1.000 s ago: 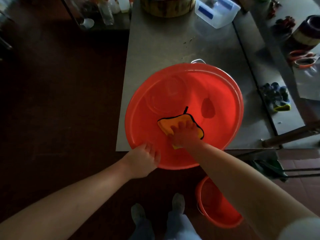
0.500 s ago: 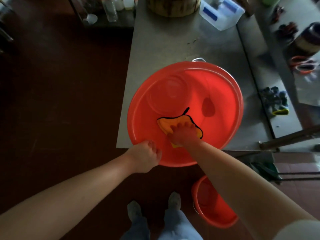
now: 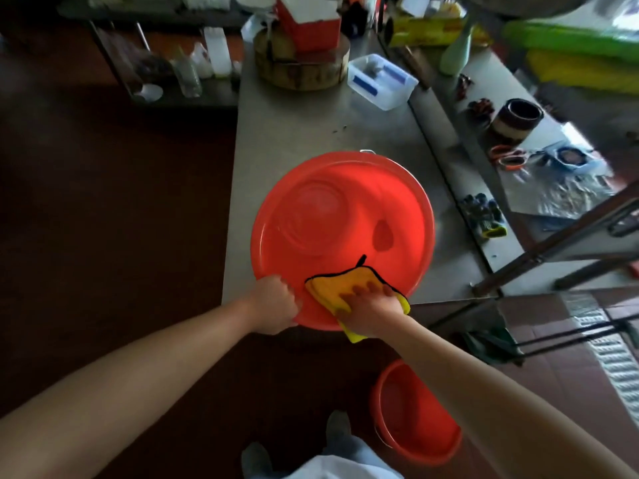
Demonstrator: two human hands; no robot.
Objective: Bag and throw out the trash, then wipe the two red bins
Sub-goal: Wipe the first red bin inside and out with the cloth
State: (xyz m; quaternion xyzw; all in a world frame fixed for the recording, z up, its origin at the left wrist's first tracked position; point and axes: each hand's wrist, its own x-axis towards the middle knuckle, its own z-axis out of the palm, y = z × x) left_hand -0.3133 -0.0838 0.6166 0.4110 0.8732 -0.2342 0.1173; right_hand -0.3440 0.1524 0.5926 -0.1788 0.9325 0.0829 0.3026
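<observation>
While mouth-up, red bin, left hand curled round its rim, right hand flat on cloth.

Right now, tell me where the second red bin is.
Head view, lower right: the second red bin stands on the floor, just right of the person's shoes.

The large red bin rests on the steel table; left hand grips its near rim; right hand presses yellow cloth against its inner wall; smaller red bin stands on floor.
</observation>
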